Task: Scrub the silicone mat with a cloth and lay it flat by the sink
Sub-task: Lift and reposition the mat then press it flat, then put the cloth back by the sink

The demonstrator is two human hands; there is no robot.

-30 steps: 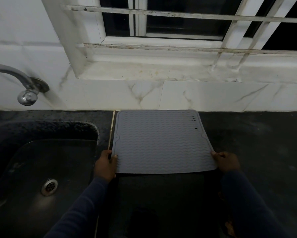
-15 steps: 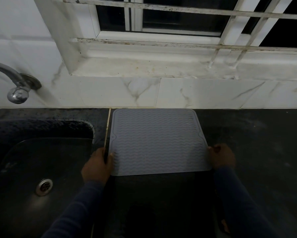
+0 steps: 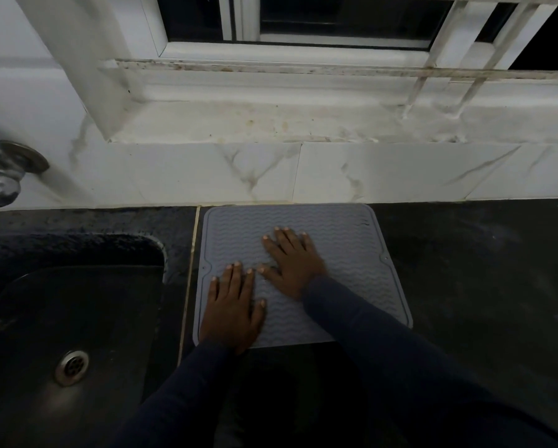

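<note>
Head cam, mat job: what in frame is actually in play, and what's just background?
In play: silicone mat, flat on the countertop beside the sink; left hand and right hand, both pressing on it with straight fingers.

Background: tap, drain, window sill, window bars. No cloth in view.

The grey silicone mat (squarish, rounded corners, wavy ridges, raised rim) lies flat on the dark counter at the frame's centre, far edge against the wall tiles, just right of the sink.
</note>
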